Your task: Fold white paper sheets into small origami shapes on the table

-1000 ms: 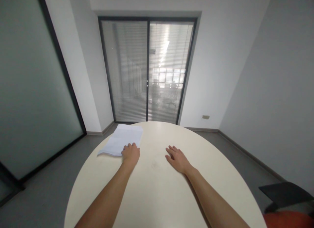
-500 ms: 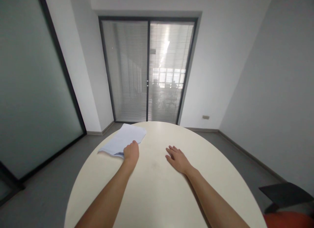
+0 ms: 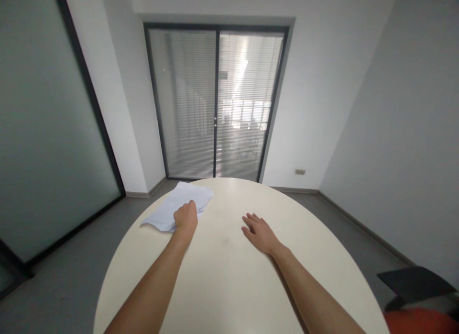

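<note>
L hand (image 3: pixel 185 216) curled into a loose fist, pinching the near edge of a white cloth (image 3: pixel 178 205) — soft, slightly rumpled, flat on the far-left part of my round cream table (image 3: pixel 229 276). R hand (image 3: pixel 258 232) spread, palm down on the smooth tabletop — well apart from the cloth. No writing visible anywhere.

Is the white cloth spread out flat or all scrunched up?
Mostly spread out flat. The white cloth lies low on the table, and only its near edge bunches under the left hand.
</note>
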Demonstrator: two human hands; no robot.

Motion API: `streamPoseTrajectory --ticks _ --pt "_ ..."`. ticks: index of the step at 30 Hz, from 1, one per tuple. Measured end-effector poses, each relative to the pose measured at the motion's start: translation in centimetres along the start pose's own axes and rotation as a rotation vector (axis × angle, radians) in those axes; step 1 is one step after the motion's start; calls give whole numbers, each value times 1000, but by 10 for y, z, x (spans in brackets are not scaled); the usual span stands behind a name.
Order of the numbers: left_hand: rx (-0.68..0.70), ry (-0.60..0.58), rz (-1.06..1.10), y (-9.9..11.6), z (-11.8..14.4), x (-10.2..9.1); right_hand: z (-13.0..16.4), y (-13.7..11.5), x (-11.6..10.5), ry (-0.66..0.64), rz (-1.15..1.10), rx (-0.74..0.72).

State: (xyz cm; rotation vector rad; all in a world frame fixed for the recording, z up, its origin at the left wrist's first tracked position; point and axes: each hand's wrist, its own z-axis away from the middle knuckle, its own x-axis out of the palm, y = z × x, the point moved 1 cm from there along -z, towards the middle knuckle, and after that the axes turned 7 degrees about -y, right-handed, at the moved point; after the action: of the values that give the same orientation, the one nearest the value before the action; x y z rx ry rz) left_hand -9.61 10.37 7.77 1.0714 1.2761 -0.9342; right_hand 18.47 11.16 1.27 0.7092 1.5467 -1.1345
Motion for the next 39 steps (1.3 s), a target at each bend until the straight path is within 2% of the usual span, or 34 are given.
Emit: streamPoseTrajectory --ticks 5,9,12,16,18,19,23,25,27,29,31,33,35,36,39 --pt "-26 55 15 1 -3 -1 0 1 1 -1 -5 -5" --pt "-36 122 31 4 -1 -11 0 0 0 -2 -7 -9" --pt "-5 209 38 9 6 -22 0 -1 1 0 -15 -8" --pt "94 226 34 24 24 -37 0 -3 4 45 -54 -24" --pt "191 213 41 36 38 -42 0 -6 2 156 -144 -13" --pt "237 190 38 44 46 -43 0 -6 0 253 -211 10" --pt "394 -1 1 75 79 -34 5 -9 -18 735 -427 108" --pt "482 -102 -5 86 92 -25 9 -11 -25 824 -437 89" --pt "616 -228 -8 92 102 -17 13 -14 -28 794 -399 54" --pt "783 -357 -20 92 107 -13 15 -17 -25 689 -329 15" --pt "854 -448 1 89 107 -10 16 -21 -17 540 -247 -14" --pt "850 -477 20 84 100 -7 16 -23 -7 363 -159 -2" --pt "811 -376 53 78 86 1 16 -23 0 194 -57 81" --pt "768 -263 70 73 78 7 17 -24 3 128 -18 127" --pt "538 1 7 56 50 33 21 -27 3 20 56 234"
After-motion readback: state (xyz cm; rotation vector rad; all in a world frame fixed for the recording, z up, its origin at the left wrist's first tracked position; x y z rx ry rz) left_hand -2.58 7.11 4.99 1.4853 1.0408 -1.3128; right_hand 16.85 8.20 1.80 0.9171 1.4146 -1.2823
